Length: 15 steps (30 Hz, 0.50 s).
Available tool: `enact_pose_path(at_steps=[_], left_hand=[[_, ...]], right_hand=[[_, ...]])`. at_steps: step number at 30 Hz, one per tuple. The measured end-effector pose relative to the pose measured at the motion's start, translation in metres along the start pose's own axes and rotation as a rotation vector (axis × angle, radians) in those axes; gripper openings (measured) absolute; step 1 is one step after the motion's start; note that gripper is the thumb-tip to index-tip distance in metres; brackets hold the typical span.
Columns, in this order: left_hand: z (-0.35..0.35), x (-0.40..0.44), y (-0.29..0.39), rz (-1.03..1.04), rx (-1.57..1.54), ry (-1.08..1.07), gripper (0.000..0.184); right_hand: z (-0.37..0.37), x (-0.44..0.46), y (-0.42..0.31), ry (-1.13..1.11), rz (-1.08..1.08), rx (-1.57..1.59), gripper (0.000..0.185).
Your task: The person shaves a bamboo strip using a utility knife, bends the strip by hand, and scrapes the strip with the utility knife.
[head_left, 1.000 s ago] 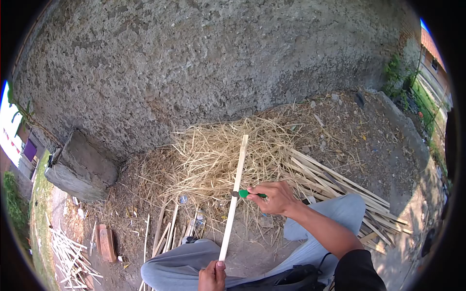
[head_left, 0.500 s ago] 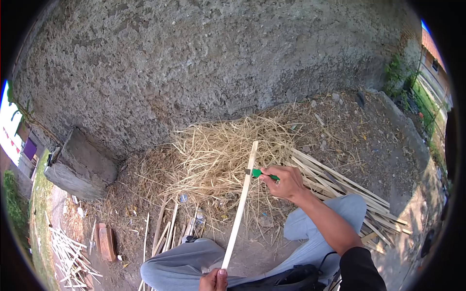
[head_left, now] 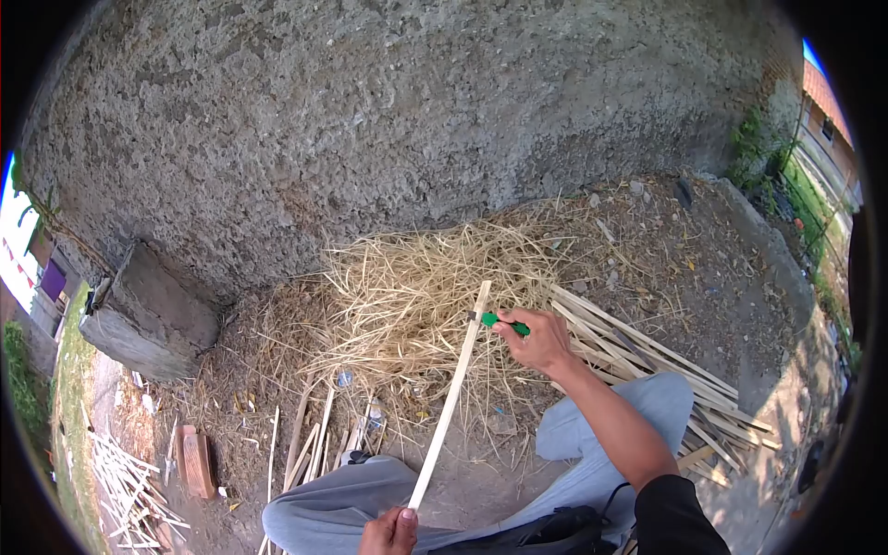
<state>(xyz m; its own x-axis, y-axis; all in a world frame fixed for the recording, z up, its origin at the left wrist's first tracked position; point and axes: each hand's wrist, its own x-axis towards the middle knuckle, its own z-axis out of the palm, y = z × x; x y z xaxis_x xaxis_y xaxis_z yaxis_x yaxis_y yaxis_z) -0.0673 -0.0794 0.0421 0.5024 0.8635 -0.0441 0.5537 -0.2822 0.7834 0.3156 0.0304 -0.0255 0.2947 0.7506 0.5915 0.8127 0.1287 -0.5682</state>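
A long pale strip, apparently split bamboo or wood point(head_left: 446, 414), slants upward from my lap toward the shavings. My left hand point(head_left: 389, 532) is closed round its lower end. My right hand point(head_left: 539, 342) grips a green-handled knife point(head_left: 504, 324), whose short dark blade lies against the strip near its upper end. Past that end spreads a heap of thin, curly straw-coloured shavings point(head_left: 416, 296). Part of the knife's handle is hidden by my fingers.
More strips point(head_left: 647, 356) lie stacked by my right knee, and white strips point(head_left: 129, 490) are piled at far left. A reddish brick point(head_left: 197, 464) and a concrete block point(head_left: 153, 319) are on the left. A rough wall point(head_left: 416, 120) rises behind the heap.
The strip has been drawn back slightly, its upper end now lower in view. My left hand has shifted left, and the blade now sits nearer the strip's upper end.
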Motion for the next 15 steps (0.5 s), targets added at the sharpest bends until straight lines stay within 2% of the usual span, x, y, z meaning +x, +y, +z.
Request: enact_pose_path(at_steps=[2,3,5,7,9,10,11,13,14,15], left_hand=[[-0.010,0.001,-0.002,-0.533,-0.449,-0.245,0.038],[-0.007,0.002,-0.006,-0.536,-0.448,-0.240,0.038],[-0.001,0.005,-0.017,-0.196,0.006,-0.040,0.039],[0.000,0.009,-0.020,-0.207,0.032,-0.047,0.037],[0.004,0.013,-0.018,-0.132,-0.018,0.025,0.037],[0.005,0.015,-0.015,-0.126,-0.024,0.024,0.037],[0.005,0.018,-0.012,-0.129,-0.028,0.041,0.036],[0.006,0.022,-0.008,-0.133,-0.032,0.060,0.036],[0.007,0.025,-0.007,-0.128,-0.044,0.039,0.036],[0.008,0.027,-0.007,-0.123,-0.054,0.019,0.035]], right_hand=[[-0.003,0.002,-0.005,-0.058,0.041,0.031,0.018],[-0.007,0.004,-0.007,-0.060,0.040,0.036,0.018],[-0.018,0.012,-0.023,-0.184,0.228,-0.013,0.019],[-0.016,0.013,-0.017,-0.118,0.161,0.079,0.019],[-0.023,0.014,-0.013,-0.257,0.623,0.871,0.019],[-0.037,0.017,-0.031,-0.272,0.800,1.144,0.020],[-0.040,0.016,-0.038,-0.269,0.797,1.139,0.020],[-0.039,0.008,-0.046,-0.265,0.921,1.387,0.021],[-0.035,0.003,-0.047,-0.293,0.828,1.165,0.023],[-0.026,-0.006,-0.046,-0.294,0.828,1.167,0.023]])
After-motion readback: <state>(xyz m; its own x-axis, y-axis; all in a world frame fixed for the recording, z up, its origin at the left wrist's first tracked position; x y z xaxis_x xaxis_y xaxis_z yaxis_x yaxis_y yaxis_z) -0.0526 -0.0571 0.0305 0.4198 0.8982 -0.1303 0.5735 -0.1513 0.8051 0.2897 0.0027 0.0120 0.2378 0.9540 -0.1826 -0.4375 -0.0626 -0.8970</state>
